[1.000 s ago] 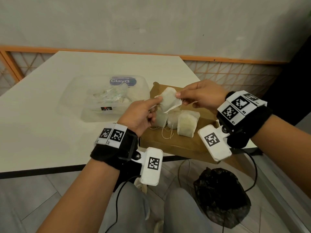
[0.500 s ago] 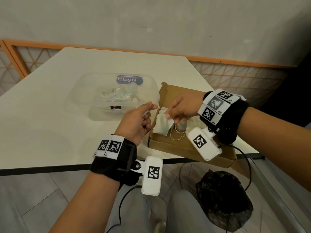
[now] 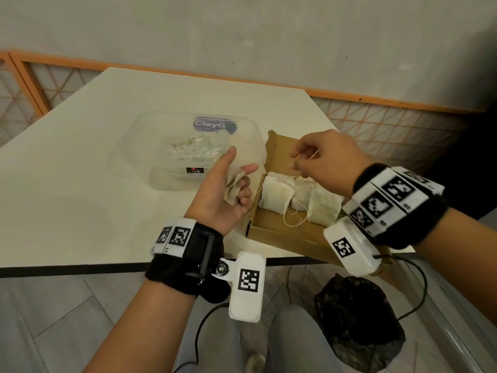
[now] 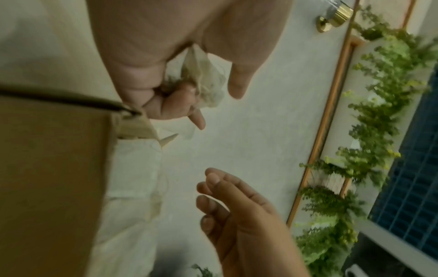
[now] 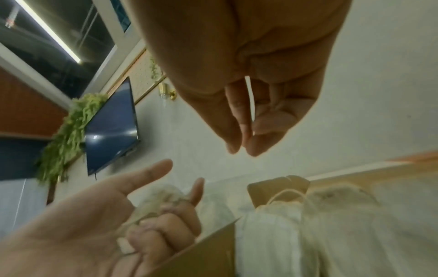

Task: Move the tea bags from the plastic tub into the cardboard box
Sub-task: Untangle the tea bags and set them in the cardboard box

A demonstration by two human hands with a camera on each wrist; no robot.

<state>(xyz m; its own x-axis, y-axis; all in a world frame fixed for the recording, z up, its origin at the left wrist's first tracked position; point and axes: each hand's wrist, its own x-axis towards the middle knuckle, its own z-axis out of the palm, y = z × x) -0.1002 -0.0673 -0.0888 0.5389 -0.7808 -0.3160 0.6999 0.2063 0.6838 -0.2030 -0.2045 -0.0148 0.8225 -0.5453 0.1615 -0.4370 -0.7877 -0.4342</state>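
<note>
The clear plastic tub [image 3: 166, 181] labelled ClayG sits mid-table with several pale wrapped tea bags [image 3: 193, 149] inside. To its right is the open cardboard box [image 3: 279, 235], where three tea bags [image 3: 277, 195] stand side by side with loose strings. My left hand [image 3: 228, 195] is palm up between tub and box; its lower fingers grip a crumpled translucent wrapper [image 3: 232, 185], thumb and forefinger stretched out. In the left wrist view the wrapper [image 4: 208, 80] bulges from the left hand's curled fingers [image 4: 170, 105]. My right hand [image 3: 317, 160] hovers above the box, fingers loosely together [image 5: 241, 135], holding nothing.
The box stands at the table's front right corner, close to the dark front edge [image 3: 80, 267]. A black plastic bag [image 3: 357, 324] lies on the floor below, beside my knees and a cable. An orange-framed lattice rail [image 3: 376, 122] runs behind the table.
The right hand set the tea bag down in the box, let go and rose above it. The left hand turned palm up, keeping the crumpled wrapper.
</note>
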